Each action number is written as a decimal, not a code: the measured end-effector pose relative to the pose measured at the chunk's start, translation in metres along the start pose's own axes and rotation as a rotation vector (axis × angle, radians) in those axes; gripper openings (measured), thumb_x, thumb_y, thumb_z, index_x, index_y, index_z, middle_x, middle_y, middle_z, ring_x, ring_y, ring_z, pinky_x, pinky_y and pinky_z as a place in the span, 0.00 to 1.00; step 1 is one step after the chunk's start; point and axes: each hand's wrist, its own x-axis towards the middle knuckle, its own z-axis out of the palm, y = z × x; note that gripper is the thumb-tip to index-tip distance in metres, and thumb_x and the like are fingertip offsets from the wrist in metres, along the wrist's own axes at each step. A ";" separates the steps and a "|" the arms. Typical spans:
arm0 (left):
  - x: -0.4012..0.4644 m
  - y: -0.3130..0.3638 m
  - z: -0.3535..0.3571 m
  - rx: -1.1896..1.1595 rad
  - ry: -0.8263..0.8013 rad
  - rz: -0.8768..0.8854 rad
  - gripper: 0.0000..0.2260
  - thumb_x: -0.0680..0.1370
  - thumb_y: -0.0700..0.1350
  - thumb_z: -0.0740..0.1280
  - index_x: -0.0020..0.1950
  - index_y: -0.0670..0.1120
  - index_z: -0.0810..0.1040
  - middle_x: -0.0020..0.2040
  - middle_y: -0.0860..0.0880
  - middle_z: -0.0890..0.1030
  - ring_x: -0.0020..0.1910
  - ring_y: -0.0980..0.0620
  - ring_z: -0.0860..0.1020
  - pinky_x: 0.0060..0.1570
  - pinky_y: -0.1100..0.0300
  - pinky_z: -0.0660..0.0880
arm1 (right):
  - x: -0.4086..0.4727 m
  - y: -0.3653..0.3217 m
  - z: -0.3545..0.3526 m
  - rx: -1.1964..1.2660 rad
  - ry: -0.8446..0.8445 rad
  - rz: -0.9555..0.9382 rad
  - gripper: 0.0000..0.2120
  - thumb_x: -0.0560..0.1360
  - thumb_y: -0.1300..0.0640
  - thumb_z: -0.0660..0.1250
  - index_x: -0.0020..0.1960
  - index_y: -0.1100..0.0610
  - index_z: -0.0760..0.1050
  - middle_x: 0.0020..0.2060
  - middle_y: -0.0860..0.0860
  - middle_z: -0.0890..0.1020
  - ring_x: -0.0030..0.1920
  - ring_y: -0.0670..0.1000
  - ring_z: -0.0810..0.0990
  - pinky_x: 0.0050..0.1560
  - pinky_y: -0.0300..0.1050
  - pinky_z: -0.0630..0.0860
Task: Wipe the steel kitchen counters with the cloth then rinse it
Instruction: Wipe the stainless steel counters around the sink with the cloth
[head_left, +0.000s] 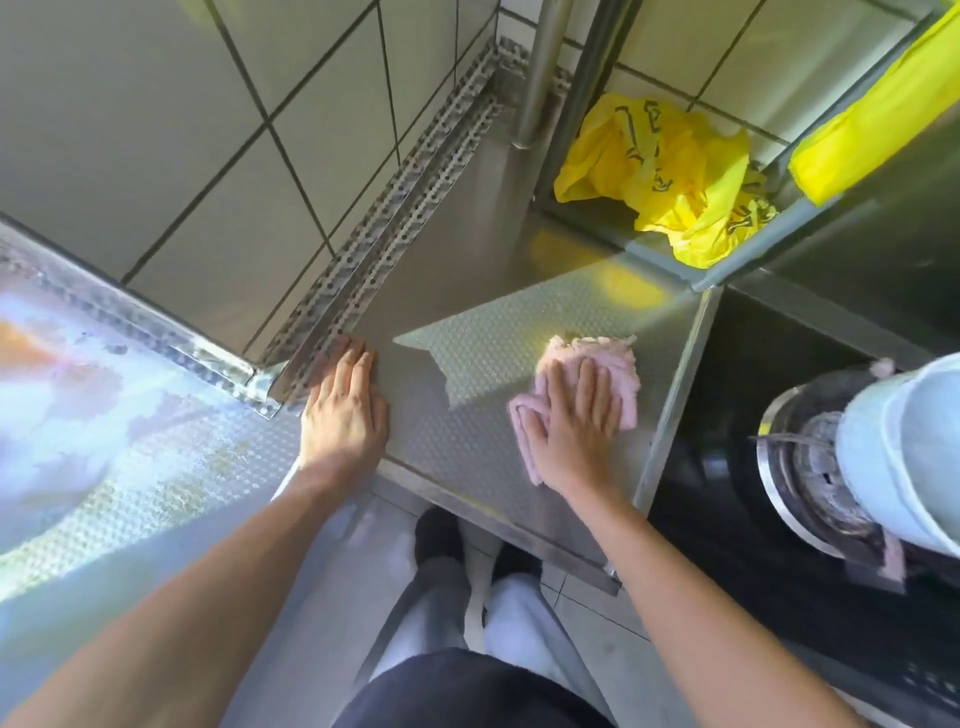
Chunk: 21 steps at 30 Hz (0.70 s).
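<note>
Right hand (571, 421) presses flat, fingers straight, on crumpled pink terry cloth (597, 374).
Dimpled steel counter (467, 415) left to wipe lies beyond its fingertips; left hand (345, 405) rests flat alongside, holding nothing.

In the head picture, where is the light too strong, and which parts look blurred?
Head view: strong glare washes out the left counter; a sunlit patch lies between the left hand and the pink cloth; the white object at the right edge is blurred.
</note>
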 end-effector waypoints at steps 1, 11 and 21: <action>0.000 0.002 0.000 0.011 -0.001 -0.002 0.27 0.81 0.46 0.55 0.80 0.40 0.66 0.81 0.40 0.67 0.78 0.37 0.69 0.77 0.41 0.67 | 0.005 -0.020 -0.002 0.035 -0.003 -0.024 0.33 0.85 0.40 0.53 0.85 0.49 0.49 0.84 0.61 0.45 0.83 0.63 0.42 0.81 0.65 0.42; -0.040 0.048 0.010 0.114 0.023 0.041 0.19 0.86 0.40 0.58 0.77 0.37 0.71 0.80 0.36 0.68 0.82 0.35 0.64 0.81 0.40 0.61 | -0.070 0.046 0.016 -0.050 -0.008 -0.705 0.34 0.83 0.37 0.57 0.84 0.48 0.53 0.84 0.53 0.51 0.84 0.56 0.48 0.83 0.60 0.50; -0.200 0.112 0.006 -0.179 -0.068 -0.061 0.14 0.83 0.43 0.64 0.67 0.50 0.81 0.68 0.53 0.82 0.67 0.50 0.80 0.65 0.53 0.77 | -0.062 0.119 -0.037 0.543 0.046 -0.240 0.17 0.81 0.55 0.68 0.69 0.48 0.77 0.67 0.51 0.80 0.67 0.57 0.79 0.55 0.46 0.75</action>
